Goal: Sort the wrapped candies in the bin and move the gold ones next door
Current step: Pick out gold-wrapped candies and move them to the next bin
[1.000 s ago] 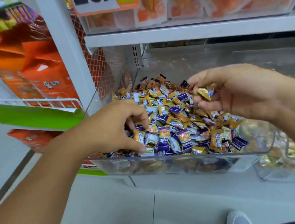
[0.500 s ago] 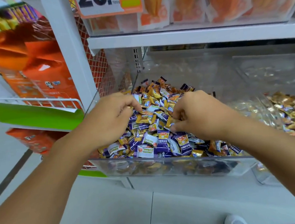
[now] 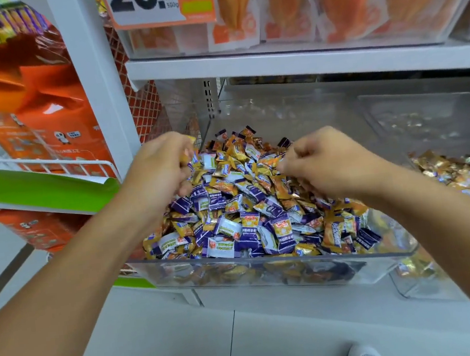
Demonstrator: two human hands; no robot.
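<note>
In the head view, the left hand (image 3: 156, 169) and the right hand (image 3: 326, 164) are sunk with curled fingers into the mixed candies (image 3: 243, 206) heaped in the clear bin (image 3: 268, 273); whether a wrapper is pinched cannot be told. Gold wrappers are best pinched singly and carried over the wall to the neighbouring bin (image 3: 461, 172). Purple wrappers lie tangled among them, and the shelf (image 3: 302, 61) overhangs closely above.

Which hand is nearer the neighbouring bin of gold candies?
Right. The right hand is over the mixed pile, toward the gold bin; the left hand is at the pile's far-left edge.
</note>
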